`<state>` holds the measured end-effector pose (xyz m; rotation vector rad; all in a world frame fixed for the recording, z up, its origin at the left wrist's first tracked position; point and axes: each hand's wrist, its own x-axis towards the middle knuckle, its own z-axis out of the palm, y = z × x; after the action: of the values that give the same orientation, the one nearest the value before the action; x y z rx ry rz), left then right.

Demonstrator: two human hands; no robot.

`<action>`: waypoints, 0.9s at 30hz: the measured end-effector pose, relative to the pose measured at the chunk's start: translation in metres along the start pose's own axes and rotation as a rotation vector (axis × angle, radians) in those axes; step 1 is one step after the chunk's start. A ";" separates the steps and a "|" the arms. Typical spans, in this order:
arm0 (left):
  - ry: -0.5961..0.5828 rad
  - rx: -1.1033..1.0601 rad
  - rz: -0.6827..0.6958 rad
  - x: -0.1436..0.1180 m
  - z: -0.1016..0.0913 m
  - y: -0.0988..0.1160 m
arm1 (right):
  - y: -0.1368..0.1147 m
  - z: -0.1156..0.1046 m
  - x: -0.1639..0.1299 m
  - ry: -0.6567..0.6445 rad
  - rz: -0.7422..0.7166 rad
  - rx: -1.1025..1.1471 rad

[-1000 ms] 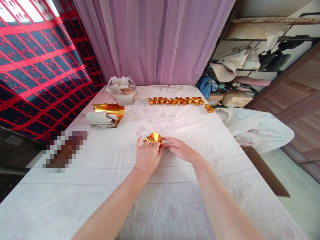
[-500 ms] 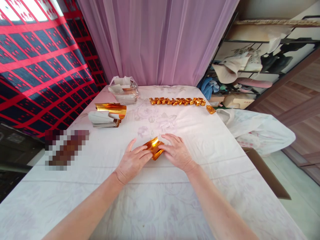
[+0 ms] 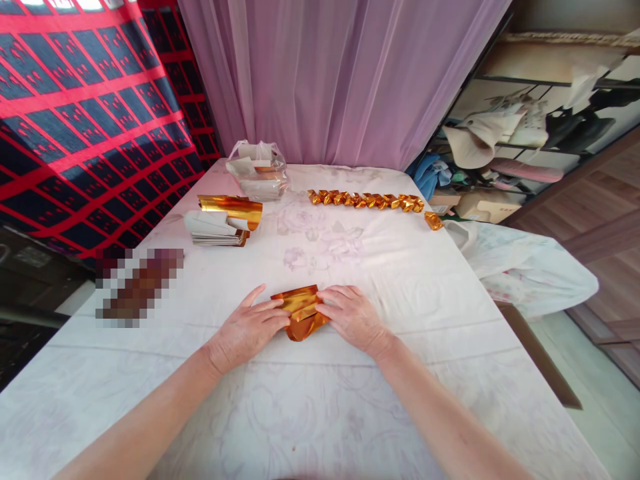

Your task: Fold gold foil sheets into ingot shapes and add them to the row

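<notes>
A piece of shiny gold foil paper [image 3: 303,308], partly folded, lies on the table between my hands. Its near part bulges toward me in a rounded flap. My left hand [image 3: 249,331] grips the left edge, with one finger raised away from the paper. At the right edge, the fingers of my right hand [image 3: 354,319] close on the foil; its thumb is partly hidden. Farther back, a row of folded gold foil pieces [image 3: 367,201] runs across the table, and a single folded gold piece [image 3: 433,221] sits just past the row's right end.
Back left on the table [image 3: 240,413] are a stack of paper sheets [image 3: 215,230], a curled gold sheet [image 3: 235,208] and a clear plastic bag [image 3: 257,170] holding more paper. A white plastic bag [image 3: 540,267] and a crowded shelf [image 3: 530,147] stand beyond the right edge.
The foil paper is spread wider, with a rounded flap now toward me. My left hand has shifted left, apart from the right hand. The whole view has tilted slightly.
</notes>
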<state>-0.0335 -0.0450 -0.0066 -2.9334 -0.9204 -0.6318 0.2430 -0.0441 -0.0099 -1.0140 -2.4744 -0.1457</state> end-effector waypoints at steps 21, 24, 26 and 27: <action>-0.022 -0.177 -0.449 0.003 0.001 0.025 | -0.006 0.009 -0.008 -0.002 0.397 0.306; 0.020 -0.197 -0.488 0.005 0.003 0.027 | -0.011 0.010 -0.005 0.003 0.444 0.285; 0.046 -0.201 -0.507 0.007 0.004 0.029 | -0.013 0.011 -0.003 0.007 0.475 0.268; 0.057 -0.202 -0.512 0.008 0.004 0.030 | -0.015 0.011 -0.002 0.007 0.491 0.258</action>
<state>-0.0092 -0.0648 -0.0040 -2.8205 -1.7156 -0.8580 0.2299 -0.0532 -0.0200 -1.4530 -2.0912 0.3160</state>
